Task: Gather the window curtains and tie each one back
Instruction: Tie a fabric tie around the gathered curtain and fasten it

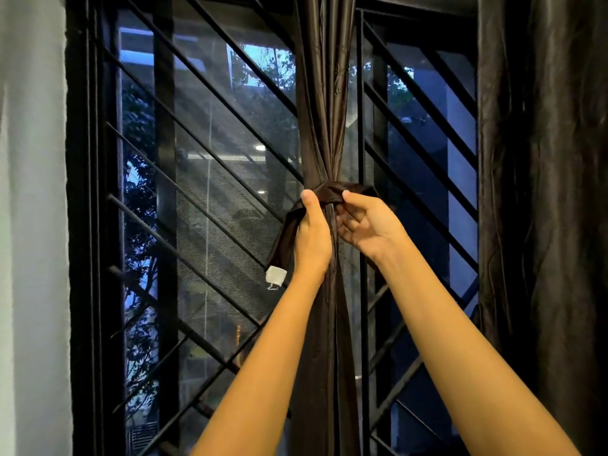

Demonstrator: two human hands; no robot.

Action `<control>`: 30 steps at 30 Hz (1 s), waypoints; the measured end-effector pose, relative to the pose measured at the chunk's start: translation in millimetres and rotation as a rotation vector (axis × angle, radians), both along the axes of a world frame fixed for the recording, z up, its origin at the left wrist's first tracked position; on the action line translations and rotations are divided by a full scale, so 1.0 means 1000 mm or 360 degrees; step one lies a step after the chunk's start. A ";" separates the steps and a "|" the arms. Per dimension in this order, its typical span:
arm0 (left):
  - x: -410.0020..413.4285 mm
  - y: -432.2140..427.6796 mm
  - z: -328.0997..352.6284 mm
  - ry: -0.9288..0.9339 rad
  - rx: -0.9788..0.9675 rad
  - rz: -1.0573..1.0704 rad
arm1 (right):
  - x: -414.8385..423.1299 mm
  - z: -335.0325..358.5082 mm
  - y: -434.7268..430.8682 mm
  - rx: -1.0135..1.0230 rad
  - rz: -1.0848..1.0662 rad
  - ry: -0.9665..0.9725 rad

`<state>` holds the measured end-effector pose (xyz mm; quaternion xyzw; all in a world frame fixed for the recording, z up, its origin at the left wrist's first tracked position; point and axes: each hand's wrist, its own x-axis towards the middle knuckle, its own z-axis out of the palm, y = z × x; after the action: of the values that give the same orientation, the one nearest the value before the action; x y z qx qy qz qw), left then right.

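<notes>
Tying step: the tie [329,189] is wrapped round the gathered curtain [324,110] and pinched in the grip of left hand [312,232] and right hand [368,225]. Fastening its ends is called for next.

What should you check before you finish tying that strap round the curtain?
1. Middle curtain gathered into one bunch: ok.
2. Tie band wrapped round the bunch: ok.
3. Left hand holds the band's left part: ok.
4. Right hand pinches the band's other side: ok.
5. Band ends joined: not ok; the end with the white patch hangs loose.
6. Right curtain tied back: not ok; it hangs spread out.
</notes>
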<state>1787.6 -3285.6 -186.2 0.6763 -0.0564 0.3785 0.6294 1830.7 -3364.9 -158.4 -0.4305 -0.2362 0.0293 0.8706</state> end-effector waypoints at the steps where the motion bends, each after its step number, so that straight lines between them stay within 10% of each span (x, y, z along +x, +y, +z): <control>1: 0.002 0.001 0.001 0.0018 -0.0039 0.0014 | 0.002 0.001 -0.001 -0.0026 0.0050 0.0066; 30: 0.042 0.050 0.036 0.0168 -0.0763 -0.0646 | 0.034 0.011 0.004 -0.0508 0.0071 -0.0054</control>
<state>1829.6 -3235.4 -150.1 0.5024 -0.0668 0.2121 0.8356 1864.5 -3361.0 -147.6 -0.5586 -0.2527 0.0784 0.7861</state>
